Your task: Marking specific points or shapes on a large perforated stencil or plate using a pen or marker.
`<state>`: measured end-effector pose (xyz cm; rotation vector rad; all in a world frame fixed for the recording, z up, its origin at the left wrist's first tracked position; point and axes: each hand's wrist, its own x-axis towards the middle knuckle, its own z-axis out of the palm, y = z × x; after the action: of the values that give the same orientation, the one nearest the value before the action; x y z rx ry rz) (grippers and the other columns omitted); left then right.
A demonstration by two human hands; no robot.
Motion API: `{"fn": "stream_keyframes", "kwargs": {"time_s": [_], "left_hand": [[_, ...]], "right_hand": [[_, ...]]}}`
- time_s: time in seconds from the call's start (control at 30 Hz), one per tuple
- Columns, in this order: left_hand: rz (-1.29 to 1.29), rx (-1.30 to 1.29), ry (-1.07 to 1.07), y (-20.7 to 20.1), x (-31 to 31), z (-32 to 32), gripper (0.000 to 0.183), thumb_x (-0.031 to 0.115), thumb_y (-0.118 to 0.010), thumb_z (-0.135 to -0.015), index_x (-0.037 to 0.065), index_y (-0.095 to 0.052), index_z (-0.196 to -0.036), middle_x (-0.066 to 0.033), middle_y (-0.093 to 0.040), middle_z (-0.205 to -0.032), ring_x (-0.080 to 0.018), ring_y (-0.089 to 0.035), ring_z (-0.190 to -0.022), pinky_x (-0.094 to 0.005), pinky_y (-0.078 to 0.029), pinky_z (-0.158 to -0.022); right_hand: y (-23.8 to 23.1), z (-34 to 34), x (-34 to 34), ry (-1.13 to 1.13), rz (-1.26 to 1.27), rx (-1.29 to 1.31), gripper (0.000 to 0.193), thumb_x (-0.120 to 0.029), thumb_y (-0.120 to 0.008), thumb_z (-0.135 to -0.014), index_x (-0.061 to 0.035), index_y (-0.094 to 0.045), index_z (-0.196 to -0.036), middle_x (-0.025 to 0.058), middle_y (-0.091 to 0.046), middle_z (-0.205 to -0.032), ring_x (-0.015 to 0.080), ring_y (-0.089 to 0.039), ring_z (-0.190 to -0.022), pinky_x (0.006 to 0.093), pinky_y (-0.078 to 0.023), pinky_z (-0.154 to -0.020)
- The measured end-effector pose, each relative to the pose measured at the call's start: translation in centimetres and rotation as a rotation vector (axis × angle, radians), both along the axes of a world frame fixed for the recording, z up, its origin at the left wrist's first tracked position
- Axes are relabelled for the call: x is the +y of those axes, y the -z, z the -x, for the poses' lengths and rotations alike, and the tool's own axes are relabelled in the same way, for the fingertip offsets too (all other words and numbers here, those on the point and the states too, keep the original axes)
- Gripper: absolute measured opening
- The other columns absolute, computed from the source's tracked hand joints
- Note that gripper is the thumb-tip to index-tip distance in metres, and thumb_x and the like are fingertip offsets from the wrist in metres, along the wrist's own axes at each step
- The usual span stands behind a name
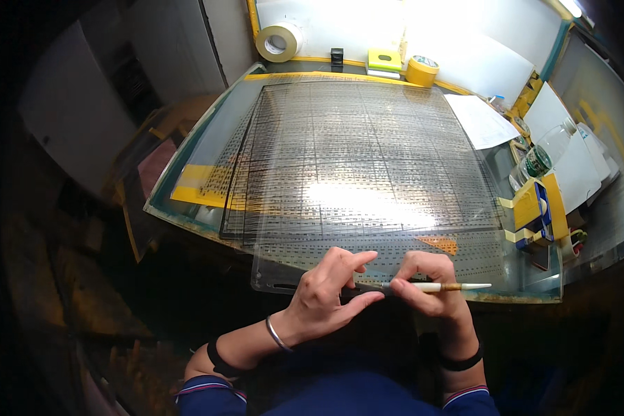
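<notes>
Currently right hand (pixel 439 269) pinching white pen-shaped tool (pixel 464 286); left hand (pixel 319 290) beside it, cannot tell grip.

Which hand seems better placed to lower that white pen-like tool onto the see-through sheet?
Probably the right. The right hand pinches the pen-like tool near the front edge of the see-through sheet. On the left hand, thumb and forefinger stand apart; whether other fingers touch the tool is unclear.
</notes>
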<state>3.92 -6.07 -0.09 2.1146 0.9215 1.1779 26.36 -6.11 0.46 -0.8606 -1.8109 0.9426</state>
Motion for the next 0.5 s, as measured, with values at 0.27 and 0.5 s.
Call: {"fn": "stream_keyframes", "kwargs": {"time_s": [0.27,0.5], "left_hand": [[-0.154,0.137,0.157,0.5,1.3,0.7,0.028,0.022,-0.084,-0.079,0.007,-0.074,-0.1,-0.004,-0.062,-0.084,-0.0191,-0.061,-0.069,-0.0324,-0.051,-0.059],[-0.212,0.15,0.252,0.5,1.4,0.8,0.015,0.017,-0.082,-0.08,0.01,-0.074,-0.09,-0.0015,-0.063,-0.077,-0.0184,-0.061,-0.066,-0.031,-0.048,-0.056]], "right_hand": [[-0.6,0.0,0.3,-0.116,-0.034,-0.011,0.015,-0.005,-0.077,-0.081,-0.0016,-0.065,-0.072,0.0084,-0.06,-0.065,0.0209,-0.057,-0.057,0.0332,-0.04,-0.052],[-0.8,-0.1,0.1,-0.112,-0.044,-0.041,0.014,-0.005,-0.077,-0.08,-0.0022,-0.065,-0.073,0.0082,-0.06,-0.065,0.0227,-0.057,-0.058,0.0343,-0.04,-0.053]]}}
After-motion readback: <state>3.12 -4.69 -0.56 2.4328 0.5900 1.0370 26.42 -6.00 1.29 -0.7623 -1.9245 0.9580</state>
